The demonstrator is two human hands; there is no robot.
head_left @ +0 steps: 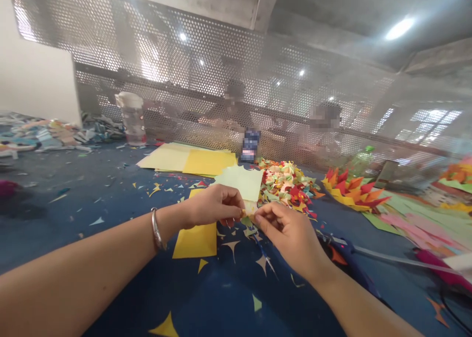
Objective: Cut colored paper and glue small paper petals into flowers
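Note:
My left hand (216,204), with a silver bangle at its wrist, pinches a small pale yellow-green piece of paper (246,220). My right hand (285,231) pinches the same piece from the other side, so the fingertips nearly meet. Fingers cover much of it. Just beyond lies a pale green sheet (249,182) with a scalloped cut edge. A yellow sheet (195,241) rests partly under my left hand. Below the fingers, a thin blue pointed tool (266,256) lies among paper offcuts; its kind is unclear.
A heap of small coloured paper pieces (287,180) sits beyond my right hand, near a red-orange paper flower (354,192). Yellow sheets (210,161), a phone (250,145) and a bottle (132,118) stand or lie farther back. A dark glue gun (346,258) with a translucent stick is right.

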